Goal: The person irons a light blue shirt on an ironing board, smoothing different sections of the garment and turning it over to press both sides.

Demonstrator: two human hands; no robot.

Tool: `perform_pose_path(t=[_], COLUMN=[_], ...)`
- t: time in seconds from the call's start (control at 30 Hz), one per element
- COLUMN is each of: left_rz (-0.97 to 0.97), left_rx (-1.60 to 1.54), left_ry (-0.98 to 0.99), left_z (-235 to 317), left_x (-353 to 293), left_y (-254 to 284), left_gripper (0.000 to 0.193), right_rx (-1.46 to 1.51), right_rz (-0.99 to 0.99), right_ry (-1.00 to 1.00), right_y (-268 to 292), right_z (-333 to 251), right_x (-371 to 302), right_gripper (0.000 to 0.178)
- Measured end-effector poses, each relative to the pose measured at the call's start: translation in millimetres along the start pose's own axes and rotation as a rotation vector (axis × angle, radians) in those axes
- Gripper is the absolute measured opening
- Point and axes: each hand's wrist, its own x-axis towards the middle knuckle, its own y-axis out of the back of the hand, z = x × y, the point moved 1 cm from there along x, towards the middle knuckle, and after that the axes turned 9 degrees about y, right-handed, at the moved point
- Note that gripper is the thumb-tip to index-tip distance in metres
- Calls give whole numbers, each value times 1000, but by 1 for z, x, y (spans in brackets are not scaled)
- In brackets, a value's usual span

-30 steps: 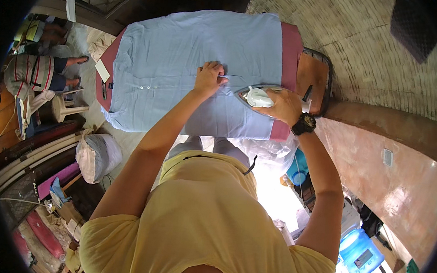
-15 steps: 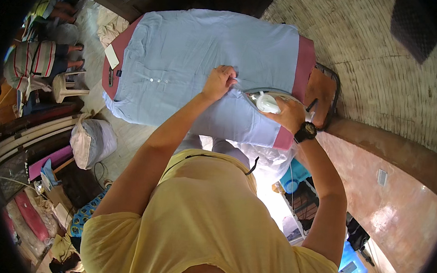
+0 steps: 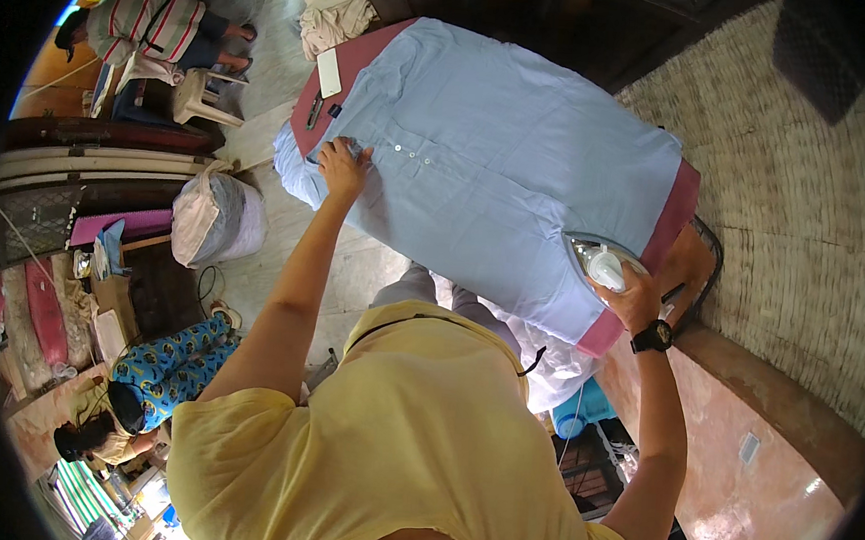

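A light blue shirt [image 3: 500,136] with a short row of white buttons lies spread over a dark red ironing board [image 3: 682,211]. My left hand [image 3: 343,173] is at the shirt's neck end, fingers curled and gripping a bit of the cloth. Near the hem on the right, my right hand [image 3: 634,297] is closed round the handle of a white iron [image 3: 606,269]. The iron rests on the shirt, its soleplate hidden beneath it. A black watch circles my right wrist.
On the board's far left end lie a white phone [image 3: 328,72] and a small dark tool [image 3: 314,111]. Left of the board stand a stuffed sack [image 3: 218,219] and a plastic chair [image 3: 205,100], with a person in a striped shirt beyond. A pinkish wall [image 3: 729,437] borders the right.
My left hand has moved from the shirt's middle leftward to its neck end. My right hand stays on the iron near the hem. The whole view has turned.
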Motion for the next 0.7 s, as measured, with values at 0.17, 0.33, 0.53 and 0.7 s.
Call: perform_pose_path(t=[0.17, 0.33, 0.53, 0.7], left_rz=[-228, -217, 8, -5], left_rx=[-88, -341, -117, -89], left_ry=[-89, -69, -31, -89], left_z=[-16, -5, 37, 18], left_x=[29, 48, 46, 60], left_y=[-12, -29, -32, -40], left_gripper=[36, 37, 38, 26], right_rx=[-5, 55, 59, 0], right_rz=[-44, -48, -65, -59], right_ry=[-43, -40, -61, -56], right_y=[-1, 5, 7, -2], right_z=[0, -5, -4, 9], right_x=[0, 6, 5, -5], right_gripper=[48, 51, 52, 47])
